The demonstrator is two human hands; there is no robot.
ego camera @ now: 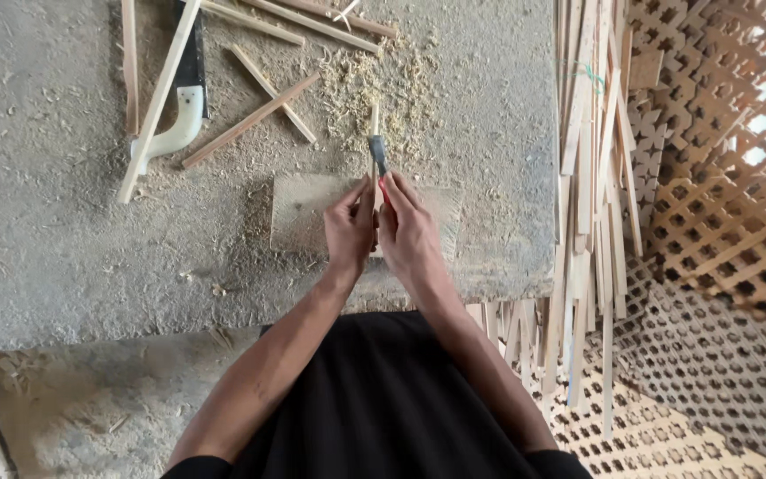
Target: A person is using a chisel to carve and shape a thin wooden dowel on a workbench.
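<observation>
Both hands meet at the centre of a dusty grey workbench [64, 222], just above a flat wooden block [308, 222] that lies on it. Left hand [349, 232] is closed w/ fingers pinched round a thin wooden strip [374, 124], which stands roughly upright in view & points away from the person. Right hand [410, 232] is closed in a fist round a small knife [378, 155] w/ a bit of red handle showing; its grey blade lies against the strip, just past the fingertips. Hands touch each other side by side. Whether the strip's lower end rests on the block can't tell, hands hide it.

Pile of pale wood shavings [374, 84] sits on the bench just beyond the blade. Further left: loose wooden sticks [263, 106] crossing each other, & a hand saw w/ a white handle [183, 124] partly under a long slat. On the right edge of the bench hangs a bundle of long thin slats [591, 177]; beside it, woven lattice panels [720, 222] of the same pale wood
</observation>
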